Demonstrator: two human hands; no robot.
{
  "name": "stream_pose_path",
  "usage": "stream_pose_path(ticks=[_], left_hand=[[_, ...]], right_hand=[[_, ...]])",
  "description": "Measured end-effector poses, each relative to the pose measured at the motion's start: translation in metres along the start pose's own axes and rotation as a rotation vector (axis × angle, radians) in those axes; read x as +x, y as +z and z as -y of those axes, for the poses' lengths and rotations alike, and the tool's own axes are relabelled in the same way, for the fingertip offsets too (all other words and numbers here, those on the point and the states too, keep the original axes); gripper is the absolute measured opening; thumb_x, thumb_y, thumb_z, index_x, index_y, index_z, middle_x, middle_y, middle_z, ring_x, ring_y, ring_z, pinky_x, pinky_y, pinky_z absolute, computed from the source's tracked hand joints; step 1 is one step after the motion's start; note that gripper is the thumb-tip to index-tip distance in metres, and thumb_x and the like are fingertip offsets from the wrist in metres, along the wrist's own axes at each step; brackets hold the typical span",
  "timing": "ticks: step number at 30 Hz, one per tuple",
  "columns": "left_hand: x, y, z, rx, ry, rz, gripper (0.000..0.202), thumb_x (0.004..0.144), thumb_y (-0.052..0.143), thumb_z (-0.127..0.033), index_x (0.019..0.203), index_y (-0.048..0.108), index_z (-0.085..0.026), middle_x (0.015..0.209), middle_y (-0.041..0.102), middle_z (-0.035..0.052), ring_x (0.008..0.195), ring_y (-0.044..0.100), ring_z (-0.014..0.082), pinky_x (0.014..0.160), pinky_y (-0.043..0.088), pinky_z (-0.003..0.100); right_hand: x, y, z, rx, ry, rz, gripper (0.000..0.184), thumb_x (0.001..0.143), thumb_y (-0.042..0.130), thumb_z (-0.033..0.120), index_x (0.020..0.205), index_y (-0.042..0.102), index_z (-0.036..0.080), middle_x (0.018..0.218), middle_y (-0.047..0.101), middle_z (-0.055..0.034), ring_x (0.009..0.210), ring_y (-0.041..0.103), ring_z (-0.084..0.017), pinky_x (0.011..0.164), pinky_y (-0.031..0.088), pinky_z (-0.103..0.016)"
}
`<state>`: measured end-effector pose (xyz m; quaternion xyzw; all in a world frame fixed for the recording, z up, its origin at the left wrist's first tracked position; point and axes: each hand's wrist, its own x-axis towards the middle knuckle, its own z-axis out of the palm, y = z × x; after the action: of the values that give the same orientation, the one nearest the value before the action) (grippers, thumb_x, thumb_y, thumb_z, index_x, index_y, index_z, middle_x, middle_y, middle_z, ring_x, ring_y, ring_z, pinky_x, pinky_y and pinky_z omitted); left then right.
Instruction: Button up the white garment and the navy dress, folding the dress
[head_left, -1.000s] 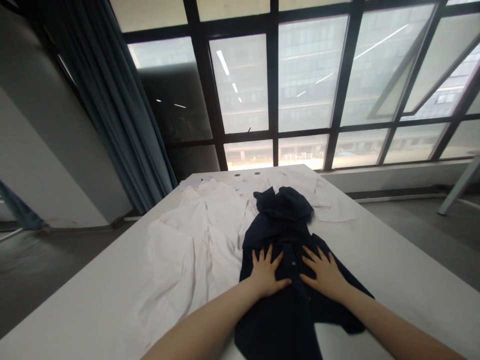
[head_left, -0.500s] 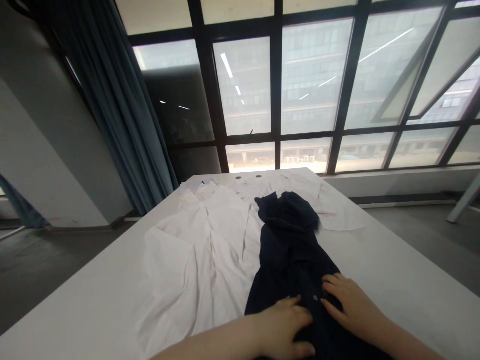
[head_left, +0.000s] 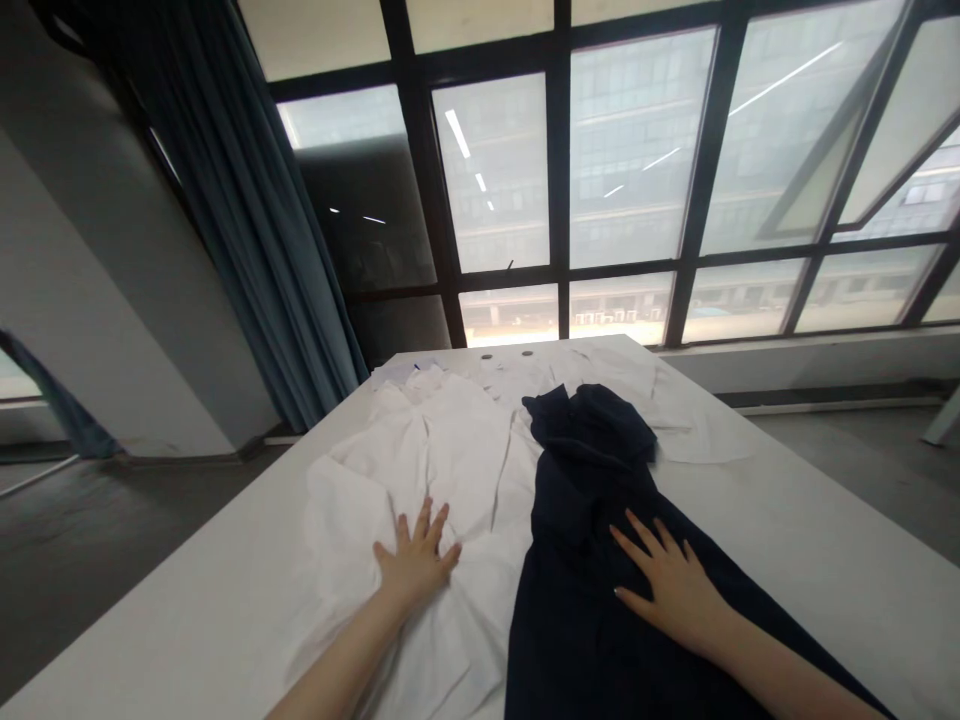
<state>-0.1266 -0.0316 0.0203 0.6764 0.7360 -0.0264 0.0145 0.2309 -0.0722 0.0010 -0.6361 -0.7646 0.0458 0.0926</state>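
Note:
A dark navy shirt (head_left: 592, 520) lies lengthwise on the white table (head_left: 825, 560), its collar end bunched toward the far side. My right hand (head_left: 667, 580) rests flat on the navy shirt with fingers spread, holding nothing. A white shirt (head_left: 442, 470) is spread out to the left of the navy one. My left hand (head_left: 416, 560) lies flat on the white shirt, fingers apart, holding nothing.
Another white garment (head_left: 675, 420) lies at the table's far right end. Large dark-framed windows (head_left: 637, 170) stand behind the table, and a blue-grey curtain (head_left: 247, 220) hangs at the left. Grey floor (head_left: 112, 540) surrounds the table.
My left hand has moved off the navy shirt to the left and now lies on the white shirt. My right hand stays flat on the navy shirt.

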Motion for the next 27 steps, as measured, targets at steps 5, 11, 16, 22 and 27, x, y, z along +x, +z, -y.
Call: stream_pose_path(ticks=[5, 11, 16, 22, 27], left_hand=[[-0.011, -0.004, 0.042, -0.083, 0.003, -0.043, 0.043, 0.077, 0.035, -0.03, 0.12, 0.037, -0.026, 0.135, 0.022, 0.0075, 0.121, 0.024, 0.027, 0.084, 0.033, 0.048], [-0.01, -0.01, 0.105, -0.191, 0.178, -0.135, 0.024, 0.065, 0.032, -0.004, 0.058, 0.05, -0.018, 0.073, 0.052, 0.0026, 0.075, 0.05, 0.0152, 0.071, 0.038, 0.026], [-0.012, -0.027, 0.176, -0.104, 0.09, -0.135, 0.024, 0.06, 0.034, -0.001, 0.06, 0.052, -0.017, 0.07, 0.055, 0.0023, 0.072, 0.052, 0.0151, 0.07, 0.037, 0.024], [-0.042, -0.047, 0.116, 0.015, -0.098, -0.219, 0.029, 0.077, 0.035, -0.035, 0.097, 0.052, -0.022, 0.114, 0.049, 0.0066, 0.111, 0.036, 0.0269, 0.085, 0.028, 0.048], [-0.077, -0.026, 0.016, -0.037, 0.055, 0.036, 0.068, 0.064, 0.044, -0.057, 0.116, 0.041, -0.015, 0.121, 0.042, 0.0148, 0.109, 0.037, 0.0306, 0.082, 0.032, 0.046]], right_hand=[[0.002, 0.0, -0.006, 0.072, -0.022, -0.011, 0.059, 0.069, 0.048, 0.04, 0.126, 0.035, 0.027, 0.137, 0.024, -0.0034, 0.122, 0.024, -0.03, 0.095, 0.03, -0.044], [-0.005, 0.001, -0.008, 0.088, -0.083, -0.04, 0.051, 0.074, 0.043, 0.039, 0.122, 0.041, 0.024, 0.134, 0.031, -0.0045, 0.122, 0.026, -0.026, 0.098, 0.028, -0.041], [-0.01, -0.006, -0.006, 0.08, -0.096, -0.073, 0.051, 0.074, 0.042, 0.043, 0.122, 0.04, 0.027, 0.133, 0.031, -0.0033, 0.12, 0.029, -0.026, 0.096, 0.031, -0.041], [0.007, -0.021, -0.003, -0.006, 0.027, -0.356, 0.051, 0.074, 0.04, 0.048, 0.12, 0.041, 0.028, 0.129, 0.037, -0.0047, 0.117, 0.032, -0.028, 0.089, 0.034, -0.046], [0.046, -0.015, -0.029, -0.011, 0.332, -0.407, 0.069, 0.069, 0.04, 0.06, 0.128, 0.029, 0.026, 0.132, 0.028, -0.0109, 0.118, 0.025, -0.037, 0.085, 0.031, -0.053]])
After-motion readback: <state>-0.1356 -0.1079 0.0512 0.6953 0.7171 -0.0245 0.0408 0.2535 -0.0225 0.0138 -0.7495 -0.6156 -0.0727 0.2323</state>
